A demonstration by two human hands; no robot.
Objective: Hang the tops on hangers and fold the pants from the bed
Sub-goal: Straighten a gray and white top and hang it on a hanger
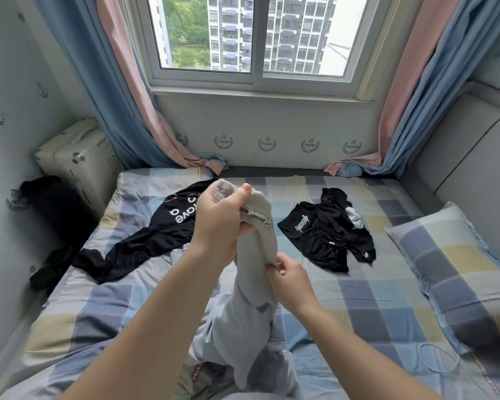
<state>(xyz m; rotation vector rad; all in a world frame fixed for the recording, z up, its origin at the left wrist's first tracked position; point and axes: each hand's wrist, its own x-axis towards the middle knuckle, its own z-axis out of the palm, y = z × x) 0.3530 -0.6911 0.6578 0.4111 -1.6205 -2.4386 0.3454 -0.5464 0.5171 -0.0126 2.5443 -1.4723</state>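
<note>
I hold a light grey zip-up top (251,287) up above the checked bed (373,298). My left hand (220,220) grips its upper end by the zipper. Lower down, my right hand (290,274) pinches the fabric's edge. The rest of the grey top hangs down and bunches on the bed near me. A black top with white lettering (153,229) lies spread on the bed's left side. A crumpled black garment with white script (326,229) lies on the right.
A checked pillow (456,264) sits at the right by a grey padded headboard (474,157). A cream suitcase (78,160) and dark clothing (52,215) stand off the bed's left. A thin wire hanger (436,359) lies near right. Window and curtains (133,96) are behind.
</note>
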